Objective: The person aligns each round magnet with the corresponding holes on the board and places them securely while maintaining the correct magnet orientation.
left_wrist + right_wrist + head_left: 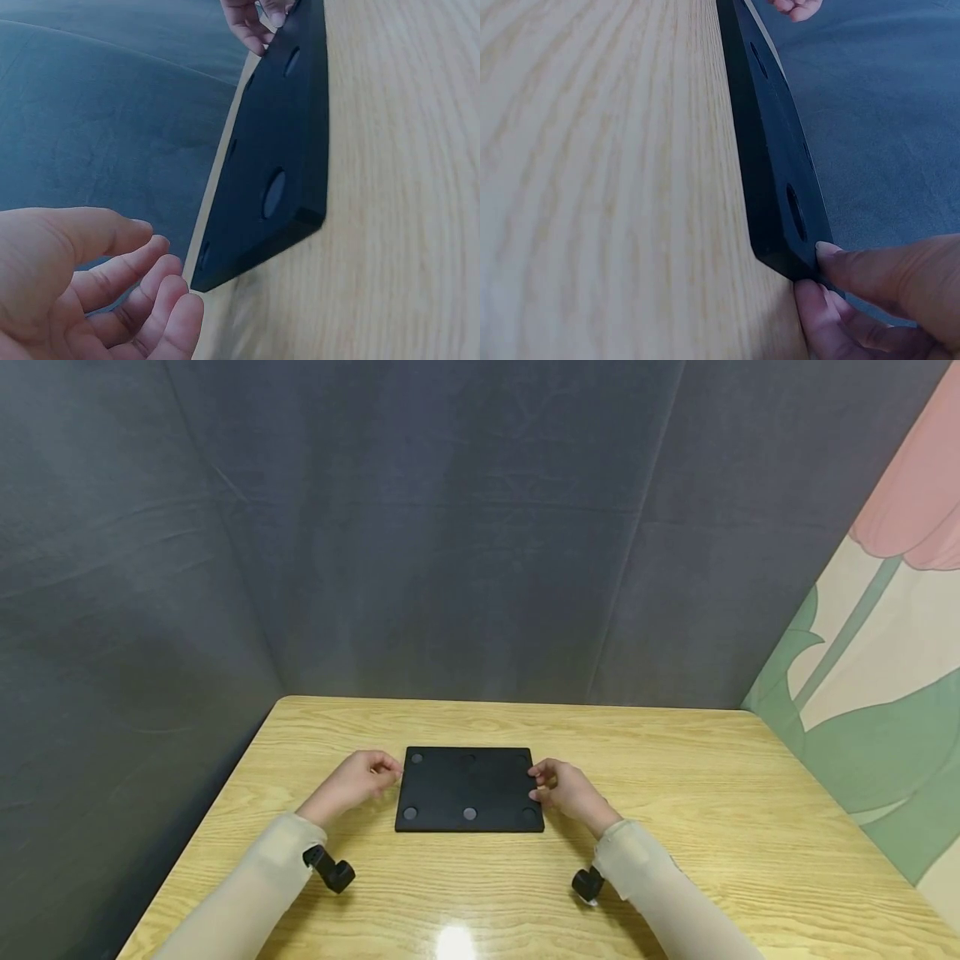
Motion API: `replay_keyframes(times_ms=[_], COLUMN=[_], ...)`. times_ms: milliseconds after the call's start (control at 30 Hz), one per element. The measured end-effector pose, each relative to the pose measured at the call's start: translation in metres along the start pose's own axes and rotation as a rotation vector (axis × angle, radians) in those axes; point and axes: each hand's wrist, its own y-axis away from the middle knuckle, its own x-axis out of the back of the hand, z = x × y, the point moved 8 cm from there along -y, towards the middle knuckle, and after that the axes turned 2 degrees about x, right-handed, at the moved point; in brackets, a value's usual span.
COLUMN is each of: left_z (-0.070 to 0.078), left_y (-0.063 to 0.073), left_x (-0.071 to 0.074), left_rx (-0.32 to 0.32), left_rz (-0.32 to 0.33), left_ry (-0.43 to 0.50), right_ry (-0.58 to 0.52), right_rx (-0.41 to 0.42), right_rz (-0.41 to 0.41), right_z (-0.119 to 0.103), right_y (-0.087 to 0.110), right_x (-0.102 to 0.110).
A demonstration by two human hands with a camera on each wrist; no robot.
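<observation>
A flat black rectangular board (467, 785) with round recessed spots near its edges lies on the wooden table. My left hand (369, 774) is beside the board's left edge. Its fingers are loosely curled with nothing between them, and in the left wrist view the fingertips (184, 311) come close to the board's corner; whether they touch it I cannot tell. On the opposite side my right hand (564, 789) pinches the right edge. The right wrist view has the thumb on the board's top face and the fingers against its side (780, 259).
The light wooden table (675, 793) extends around the board, its back edge against a dark grey cloth (465, 543). A floral panel (885, 693) stands at the right. Small black cameras (339, 875) are strapped to both wrists over pale sleeves (247, 885).
</observation>
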Motion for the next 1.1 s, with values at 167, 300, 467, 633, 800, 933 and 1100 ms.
replay_keyframes(times_ms=[167, 300, 467, 633, 800, 933, 1100], left_z=[-0.006, -0.007, -0.008, -0.012, -0.016, -0.017, -0.015], left_y=[-0.001, -0.001, -0.002, -0.004, -0.006, -0.006, -0.005], left_x=[-0.004, -0.007, -0.011, -0.013, -0.018, -0.02, -0.021], left_rx=[0.026, 0.046, 0.053, 0.083, 0.112, 0.114, 0.117], left_rz=[-0.006, -0.015, -0.03, -0.034, -0.053, -0.054, -0.05], left_ry=[0.02, 0.045, 0.067, 0.079, 0.108, 0.091, 0.066], right_ry=[-0.015, -0.017, -0.019, -0.019, -0.004, -0.004, -0.004], right_rx=[-0.002, 0.002, 0.003, 0.008, 0.011, 0.008, 0.002], right_rz=[-0.001, -0.003, -0.002, 0.0, 0.002, 0.005, 0.009], right_z=[0.001, 0.001, 0.001, 0.001, 0.0, 0.0, 0.0], right_y=[-0.001, -0.001, -0.001, 0.0, 0.001, 0.001, 0.0], right_x=[-0.001, -0.001, -0.001, -0.001, 0.001, 0.001, 0.001])
